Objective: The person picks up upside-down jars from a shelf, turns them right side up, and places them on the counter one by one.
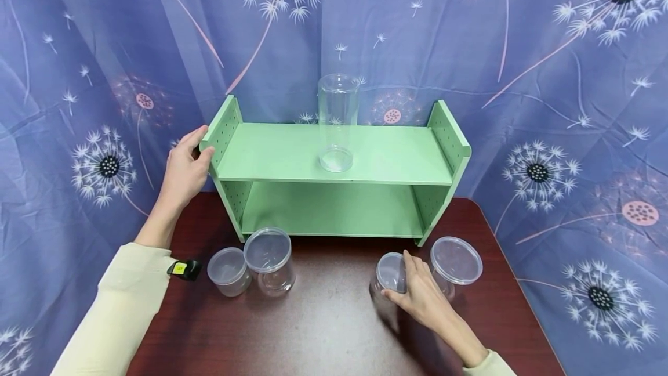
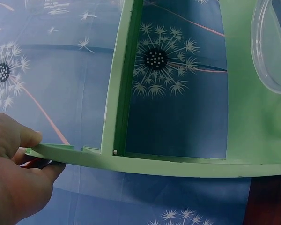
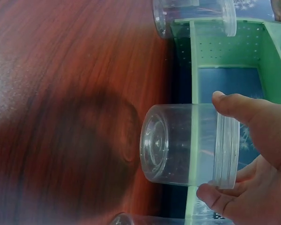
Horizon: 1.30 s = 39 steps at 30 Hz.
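My left hand [image 1: 186,168] pinches the upper end of the left side panel of a green two-tier shelf [image 1: 282,152]. In the left wrist view the thumb and fingers lie on opposite sides of that panel [image 2: 91,157]. My right hand [image 1: 421,295] grips a short clear jar [image 3: 178,145] around its lid, thumb on one side and fingers on the other. The jar is upright before the shelf's right end; whether its base touches the table I cannot tell. Just right of it stands a clear jar with a wider lid [image 1: 456,260].
A tall clear jar [image 1: 338,115] stands on the upper tier. On the dark red-brown table [image 1: 323,329], left of the middle, are a small lidded jar [image 1: 229,271] and a taller one [image 1: 268,254]. Behind hangs a blue dandelion-print cloth [image 1: 396,28].
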Tool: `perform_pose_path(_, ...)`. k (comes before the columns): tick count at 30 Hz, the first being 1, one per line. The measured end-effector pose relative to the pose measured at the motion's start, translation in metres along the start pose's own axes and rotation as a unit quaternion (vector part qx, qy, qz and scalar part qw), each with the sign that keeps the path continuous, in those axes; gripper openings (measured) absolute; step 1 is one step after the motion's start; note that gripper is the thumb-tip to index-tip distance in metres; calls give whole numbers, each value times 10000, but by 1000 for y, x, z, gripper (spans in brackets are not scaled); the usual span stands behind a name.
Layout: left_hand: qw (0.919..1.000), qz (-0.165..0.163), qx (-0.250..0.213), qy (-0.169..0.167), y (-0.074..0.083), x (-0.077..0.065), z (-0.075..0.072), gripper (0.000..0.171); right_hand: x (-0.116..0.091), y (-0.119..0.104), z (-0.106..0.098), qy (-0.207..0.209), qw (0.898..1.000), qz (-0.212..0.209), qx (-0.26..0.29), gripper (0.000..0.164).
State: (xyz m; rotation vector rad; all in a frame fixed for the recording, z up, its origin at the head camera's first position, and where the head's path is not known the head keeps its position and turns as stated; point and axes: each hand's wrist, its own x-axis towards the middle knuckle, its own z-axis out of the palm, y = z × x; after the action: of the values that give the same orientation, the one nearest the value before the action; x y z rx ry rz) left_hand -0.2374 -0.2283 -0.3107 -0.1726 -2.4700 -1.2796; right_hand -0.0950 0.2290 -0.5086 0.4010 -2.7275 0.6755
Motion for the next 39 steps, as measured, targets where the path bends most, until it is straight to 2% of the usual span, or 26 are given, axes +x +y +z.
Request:
perform_pose_path(8, 10000, 1, -48, 40, 0, 0, 1, 55, 1, 4, 8, -71, 9999, 110, 4, 101)
perform_pose_path(17, 9999, 32, -92, 99, -1, -1, 2, 54, 2, 9, 19, -31, 10000, 21, -70, 102)
perform_pose_path(27, 9998, 70, -124, 134, -2, -1, 2, 54, 2, 11, 21, -171, 9995, 200, -154, 98)
perform_pose_path(39, 9999, 33, -122, 61, -3, -1, 2, 54, 2, 9, 21, -141, 9996, 200, -168, 100)
